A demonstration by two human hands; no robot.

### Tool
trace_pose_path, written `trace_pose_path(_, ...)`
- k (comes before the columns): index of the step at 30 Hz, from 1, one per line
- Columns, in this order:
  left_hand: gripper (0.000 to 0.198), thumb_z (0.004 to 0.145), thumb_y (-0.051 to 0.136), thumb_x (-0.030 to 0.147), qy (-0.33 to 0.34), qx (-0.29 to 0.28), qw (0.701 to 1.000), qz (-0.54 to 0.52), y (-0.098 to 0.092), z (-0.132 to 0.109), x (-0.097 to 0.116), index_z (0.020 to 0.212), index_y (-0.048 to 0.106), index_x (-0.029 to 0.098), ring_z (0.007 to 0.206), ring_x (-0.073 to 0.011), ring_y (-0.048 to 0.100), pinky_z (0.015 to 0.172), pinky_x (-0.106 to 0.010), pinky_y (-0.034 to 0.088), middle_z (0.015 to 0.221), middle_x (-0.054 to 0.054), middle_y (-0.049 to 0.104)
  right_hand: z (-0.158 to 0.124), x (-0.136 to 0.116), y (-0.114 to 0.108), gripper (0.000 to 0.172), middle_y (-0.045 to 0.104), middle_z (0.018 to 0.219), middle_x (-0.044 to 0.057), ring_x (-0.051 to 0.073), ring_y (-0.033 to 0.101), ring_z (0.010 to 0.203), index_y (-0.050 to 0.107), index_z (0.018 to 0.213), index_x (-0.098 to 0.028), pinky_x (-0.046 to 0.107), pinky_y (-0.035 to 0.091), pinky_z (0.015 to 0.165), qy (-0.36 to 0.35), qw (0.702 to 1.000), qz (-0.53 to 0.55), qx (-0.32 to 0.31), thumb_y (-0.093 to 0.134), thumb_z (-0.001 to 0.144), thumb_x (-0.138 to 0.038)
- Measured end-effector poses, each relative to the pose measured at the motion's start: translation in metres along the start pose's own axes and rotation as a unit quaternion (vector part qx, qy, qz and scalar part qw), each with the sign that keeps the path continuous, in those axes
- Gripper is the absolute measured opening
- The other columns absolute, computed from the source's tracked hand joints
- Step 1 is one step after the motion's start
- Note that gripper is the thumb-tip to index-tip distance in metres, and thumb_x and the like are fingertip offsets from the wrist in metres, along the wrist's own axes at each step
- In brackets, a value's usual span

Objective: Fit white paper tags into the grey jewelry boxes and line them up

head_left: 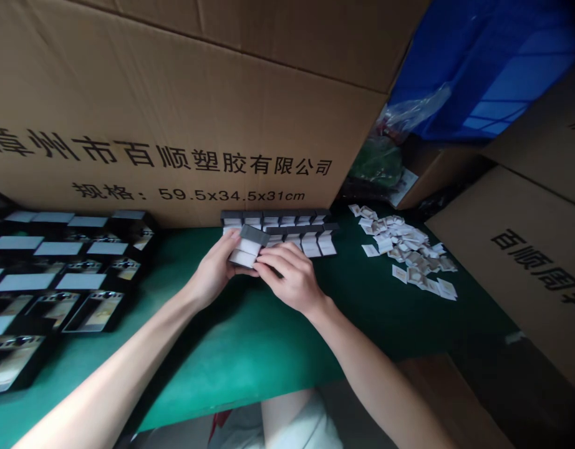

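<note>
Furthest left on the green-covered table [250, 340], black trays [100, 327] lie in open rows with white cards showing, apparently spread for easy access. Next, the left hand [215, 269] cups a white-and-dark block [247, 246], its fingers curled around the block, evidently to steady it from below. The right hand [287, 277] lies against the block's lower side, its fingers close together; whether they grip cannot be told. Behind, similar blocks [292, 226] stand in aligned rows, likely for compact staging. Further right, loose paper sachets [402, 246] lie heaped, beside a cardboard carton [516, 280].
</note>
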State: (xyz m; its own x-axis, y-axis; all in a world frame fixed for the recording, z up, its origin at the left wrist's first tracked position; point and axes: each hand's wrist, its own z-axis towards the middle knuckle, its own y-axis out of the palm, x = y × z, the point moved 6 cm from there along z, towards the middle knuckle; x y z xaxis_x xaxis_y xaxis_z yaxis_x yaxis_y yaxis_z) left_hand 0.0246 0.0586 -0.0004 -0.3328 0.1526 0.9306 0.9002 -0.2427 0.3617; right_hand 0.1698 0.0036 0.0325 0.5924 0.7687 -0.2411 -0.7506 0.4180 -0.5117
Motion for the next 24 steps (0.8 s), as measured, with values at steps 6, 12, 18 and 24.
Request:
trace_pose_path(6, 0.042, 0.087, 0.074, 0.050, -0.014, -0.015, 1.000, -0.015, 0.000, 0.000, 0.000, 0.116, 0.066, 0.022, 0.093, -0.0227, 0.068, 0.072, -0.031, 0.064, 0.107, -0.006, 0.073, 0.003, 0.001, -0.004, 0.011, 0.081, 0.100, 0.007, 0.020, 0.075, 0.095, 0.075, 0.107, -0.021, 0.037, 0.063, 0.087, 0.028, 0.999, 0.019, 0.026, 0.069, 0.099, -0.026)
trace_pose_path(12, 0.047, 0.081, 0.082, 0.048, -0.015, -0.003, 0.999, -0.029, 0.001, -0.002, 0.001, 0.117, 0.067, 0.023, 0.087, -0.0186, 0.069, 0.070, -0.026, 0.062, 0.103, -0.004, 0.073, 0.001, 0.005, -0.002, 0.021, 0.077, 0.106, 0.008, 0.022, 0.072, 0.102, 0.072, 0.117, -0.022, 0.038, 0.063, 0.092, 0.047, 0.999, 0.002, 0.021, 0.070, 0.098, -0.030)
trace_pose_path(18, 0.045, 0.088, 0.076, 0.047, -0.029, -0.004, 0.999, -0.016, 0.003, -0.003, -0.002, 0.123, 0.064, 0.022, 0.103, -0.0233, 0.071, 0.084, -0.033, 0.063, 0.115, -0.007, 0.073, -0.005, 0.014, 0.006, 0.038, 0.072, 0.109, 0.010, 0.024, 0.069, 0.104, 0.067, 0.130, -0.021, 0.036, 0.062, 0.093, 0.093, 0.996, -0.008, -0.017, 0.076, 0.094, -0.030)
trace_pose_path(24, 0.042, 0.092, 0.071, 0.039, -0.049, 0.023, 0.998, -0.012, 0.001, -0.004, -0.006, 0.129, 0.062, 0.022, 0.113, -0.0259, 0.069, 0.097, -0.042, 0.060, 0.121, -0.008, 0.072, -0.007, 0.016, 0.006, 0.023, 0.069, 0.099, 0.008, 0.022, 0.069, 0.092, 0.069, 0.118, -0.018, 0.032, 0.062, 0.082, 0.116, 0.992, -0.026, -0.030, 0.069, 0.095, -0.023)
